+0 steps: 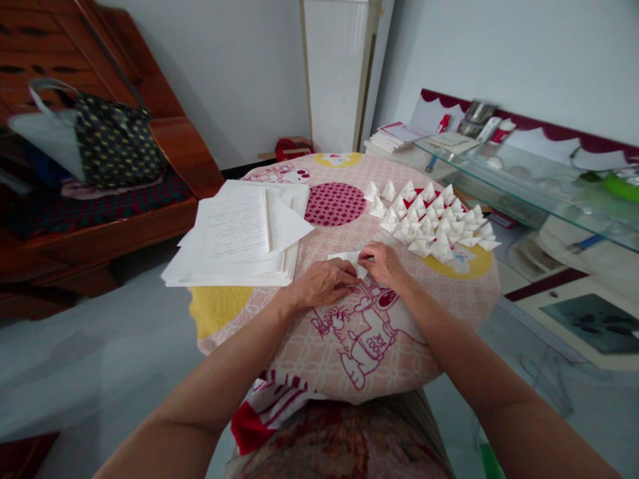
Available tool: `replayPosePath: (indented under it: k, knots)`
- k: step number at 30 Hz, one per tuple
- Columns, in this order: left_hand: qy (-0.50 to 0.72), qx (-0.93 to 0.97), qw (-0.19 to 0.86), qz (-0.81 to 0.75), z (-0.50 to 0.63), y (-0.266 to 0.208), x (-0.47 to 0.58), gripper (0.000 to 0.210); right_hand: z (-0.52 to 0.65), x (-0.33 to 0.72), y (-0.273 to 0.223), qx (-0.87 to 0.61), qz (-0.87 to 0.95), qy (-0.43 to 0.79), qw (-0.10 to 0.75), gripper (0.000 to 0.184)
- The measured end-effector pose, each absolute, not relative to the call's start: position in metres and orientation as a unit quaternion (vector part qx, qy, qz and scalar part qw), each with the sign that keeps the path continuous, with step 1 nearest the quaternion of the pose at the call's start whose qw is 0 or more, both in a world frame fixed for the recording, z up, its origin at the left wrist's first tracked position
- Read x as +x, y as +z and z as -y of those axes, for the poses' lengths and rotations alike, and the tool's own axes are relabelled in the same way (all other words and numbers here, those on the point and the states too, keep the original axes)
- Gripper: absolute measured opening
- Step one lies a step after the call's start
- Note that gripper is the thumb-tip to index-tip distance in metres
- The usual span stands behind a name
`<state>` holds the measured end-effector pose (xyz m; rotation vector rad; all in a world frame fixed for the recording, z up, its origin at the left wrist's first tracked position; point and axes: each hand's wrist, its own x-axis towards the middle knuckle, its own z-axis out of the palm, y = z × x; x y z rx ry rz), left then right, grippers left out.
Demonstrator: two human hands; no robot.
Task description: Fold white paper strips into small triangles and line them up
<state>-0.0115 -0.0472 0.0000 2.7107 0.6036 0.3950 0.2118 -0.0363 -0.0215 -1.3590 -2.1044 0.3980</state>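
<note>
A small piece of white paper [344, 256] lies on the cloth-covered round table [319, 339], partly hidden under my fingers. My left hand [327, 283] presses on its left side with fingers bent together. My right hand [384, 263] pinches its right edge between thumb and fingers. How the paper is folded I cannot make out. Just beyond my right hand, several folded white paper boats [432, 213] with pointed peaks stand in rows. To the left of my left hand rests a stack of white paper sheets [234, 226], the top ones with writing on them.
On the left is a wooden bench [184, 156] with a dark patterned bag [117, 140] and a pale bag [50, 133]. A glass shelf [529, 173] with papers, tins and other items runs along the right wall. A tall white cabinet [337, 73] is behind the table.
</note>
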Motion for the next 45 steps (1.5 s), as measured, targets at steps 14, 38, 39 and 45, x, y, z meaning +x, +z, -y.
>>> replayPosePath:
  k: [14, 38, 39, 45]
  knots:
    - [0.184, 0.947, 0.155, -0.212, 0.0449, 0.0001, -0.0142, 0.029, 0.0382, 0.2088, -0.0235, -0.523, 0.795, 0.116, 0.284, 0.015]
    - [0.183, 0.945, 0.146, -0.229, 0.0479, -0.0033, -0.0103, 0.033, 0.0391, 0.2046, -0.0223, -0.531, 0.803, 0.091, 0.255, 0.015]
    - [0.181, 0.946, 0.142, -0.229, 0.0482, -0.0028, -0.0100, 0.032, 0.0391, 0.2048, -0.0221, -0.531, 0.803, 0.093, 0.255, 0.015]
    - [0.177, 0.950, 0.137, -0.220, 0.0480, -0.0029, -0.0090, 0.031, 0.0391, 0.2046, -0.0205, -0.530, 0.800, 0.108, 0.259, 0.014]
